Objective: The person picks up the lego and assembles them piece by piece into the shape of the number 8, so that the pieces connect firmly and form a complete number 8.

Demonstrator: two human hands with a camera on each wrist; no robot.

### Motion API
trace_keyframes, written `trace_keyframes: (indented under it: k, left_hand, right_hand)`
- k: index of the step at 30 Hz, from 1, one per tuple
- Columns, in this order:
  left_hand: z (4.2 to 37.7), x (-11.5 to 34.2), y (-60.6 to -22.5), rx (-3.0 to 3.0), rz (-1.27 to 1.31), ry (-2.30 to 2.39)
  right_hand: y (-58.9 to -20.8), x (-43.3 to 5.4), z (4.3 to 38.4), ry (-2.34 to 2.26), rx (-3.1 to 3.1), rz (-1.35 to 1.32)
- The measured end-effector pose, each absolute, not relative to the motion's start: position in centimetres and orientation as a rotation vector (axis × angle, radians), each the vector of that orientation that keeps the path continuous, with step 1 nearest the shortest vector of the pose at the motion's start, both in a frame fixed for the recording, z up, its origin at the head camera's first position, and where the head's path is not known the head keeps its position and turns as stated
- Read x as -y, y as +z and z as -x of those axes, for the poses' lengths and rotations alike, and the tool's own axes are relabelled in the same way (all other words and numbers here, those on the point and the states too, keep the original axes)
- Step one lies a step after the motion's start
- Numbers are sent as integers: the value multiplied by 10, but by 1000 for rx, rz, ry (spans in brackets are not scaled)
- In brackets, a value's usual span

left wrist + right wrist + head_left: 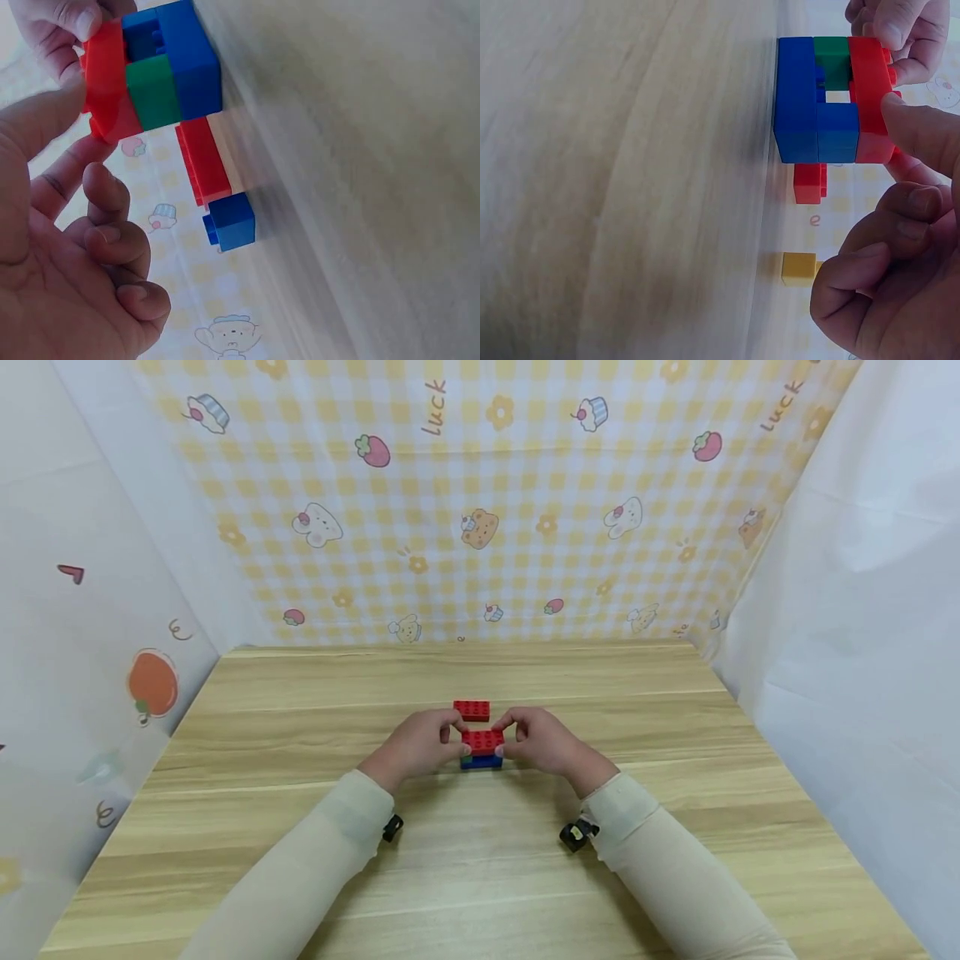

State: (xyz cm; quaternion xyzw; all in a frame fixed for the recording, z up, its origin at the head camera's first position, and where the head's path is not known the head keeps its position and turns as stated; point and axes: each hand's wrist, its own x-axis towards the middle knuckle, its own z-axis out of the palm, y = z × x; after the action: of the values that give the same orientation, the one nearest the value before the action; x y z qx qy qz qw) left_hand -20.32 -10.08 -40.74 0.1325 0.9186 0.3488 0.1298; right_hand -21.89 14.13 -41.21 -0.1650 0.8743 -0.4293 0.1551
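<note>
A red brick lies across the top of a small stack. Under its ends are a green brick on the left and a small blue brick on the right, with a gap between them. A long blue brick forms the base on the table. My left hand pinches the left end of the top red brick between thumb and index finger. At the right end, my right hand pinches the same brick likewise. The other fingers of both hands are curled back.
Behind the stack lies another red brick. A separate small blue brick stands beyond the left hand, and a yellow brick beyond the right; the hands hide both in the head view. A patterned cloth rises at the wooden table's back edge.
</note>
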Motion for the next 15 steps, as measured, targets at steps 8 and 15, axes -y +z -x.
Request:
trace_keyframes:
  k: [8,15]
  left_hand:
    - [214,113,-400,-2659,-340,1153]
    - [227,129,-401,-2675,-307,1139]
  right_hand:
    - [-414,-141,220,-1231,-2506,449]
    - [-414,-141,219,-1241,-2498,420]
